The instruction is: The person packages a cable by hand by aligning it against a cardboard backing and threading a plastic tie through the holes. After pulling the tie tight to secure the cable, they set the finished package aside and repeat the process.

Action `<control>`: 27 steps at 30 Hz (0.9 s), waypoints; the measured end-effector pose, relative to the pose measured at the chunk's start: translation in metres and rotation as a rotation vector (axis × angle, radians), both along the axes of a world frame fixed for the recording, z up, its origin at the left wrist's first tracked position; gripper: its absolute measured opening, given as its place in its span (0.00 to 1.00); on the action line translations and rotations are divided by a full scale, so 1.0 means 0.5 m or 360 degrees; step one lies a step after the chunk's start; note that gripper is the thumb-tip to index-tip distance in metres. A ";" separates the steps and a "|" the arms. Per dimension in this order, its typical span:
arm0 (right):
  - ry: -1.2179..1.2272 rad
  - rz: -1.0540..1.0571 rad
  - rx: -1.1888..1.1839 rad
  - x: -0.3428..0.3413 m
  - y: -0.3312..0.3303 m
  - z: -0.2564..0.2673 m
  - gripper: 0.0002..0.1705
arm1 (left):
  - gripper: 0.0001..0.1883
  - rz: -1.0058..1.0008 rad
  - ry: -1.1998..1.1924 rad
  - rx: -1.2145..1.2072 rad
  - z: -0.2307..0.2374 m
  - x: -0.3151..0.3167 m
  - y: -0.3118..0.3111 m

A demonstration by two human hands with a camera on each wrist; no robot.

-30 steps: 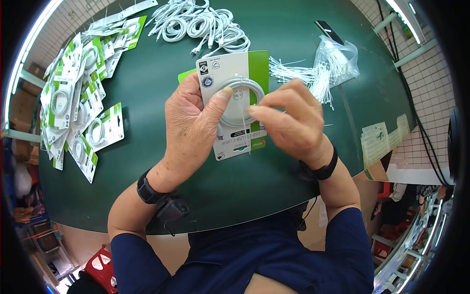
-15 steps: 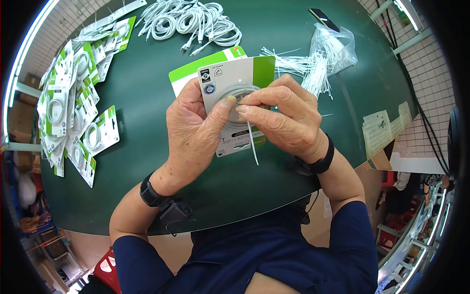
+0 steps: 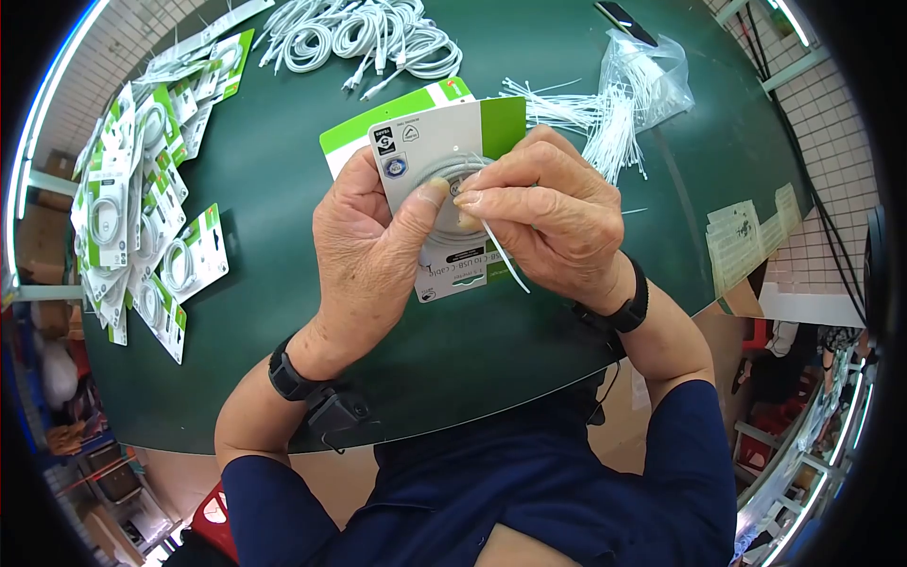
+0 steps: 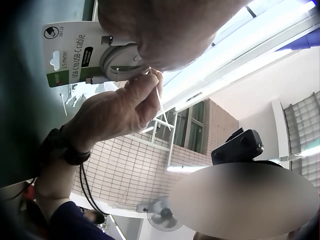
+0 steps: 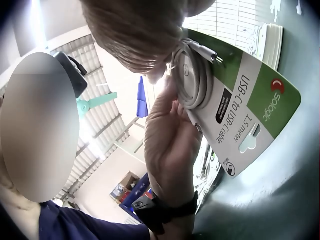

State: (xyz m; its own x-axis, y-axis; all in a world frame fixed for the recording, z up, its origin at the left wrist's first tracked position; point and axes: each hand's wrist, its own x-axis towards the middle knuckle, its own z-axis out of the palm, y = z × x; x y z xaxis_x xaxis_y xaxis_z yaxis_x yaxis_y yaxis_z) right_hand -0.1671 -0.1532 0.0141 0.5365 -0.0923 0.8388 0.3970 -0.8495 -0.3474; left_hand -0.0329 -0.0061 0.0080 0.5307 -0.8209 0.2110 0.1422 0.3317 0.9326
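Note:
My left hand holds a white and green cable card, its thumb on the front. On the card sits a coiled grey-white USB-C cable, its plugs lying against the card. At the middle of the coil, my right hand pinches a thin white cable tie between thumb and index finger. The tie's free tail slants down toward the right; its other end is hidden by the fingers and card. In the head view, both hands' fingertips nearly meet over the coil. Another green and white card shows behind.
Finished-looking cable cards lie heaped at the left. Loose coiled cables lie at the back. Several white ties spill from a clear bag, with a phone beyond it. Taped papers mark the table's right edge.
My right fingers have moved in to the coil's middle and closed on the tie there. Its tail has swung out to the right. More of the card behind shows.

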 end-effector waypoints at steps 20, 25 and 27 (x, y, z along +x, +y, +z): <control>-0.0028 -0.0169 0.0128 0.001 -0.015 -0.012 0.14 | 0.17 -0.0079 0.0101 0.0124 -0.028 -0.026 -0.007; -0.0012 -0.0263 -0.0127 0.004 -0.021 -0.004 0.16 | 0.17 -0.0086 0.0098 0.0110 -0.026 -0.022 -0.006; -0.0020 -0.0274 -0.0169 0.006 -0.020 -0.003 0.16 | 0.17 -0.0074 0.0057 0.0122 -0.026 -0.022 -0.005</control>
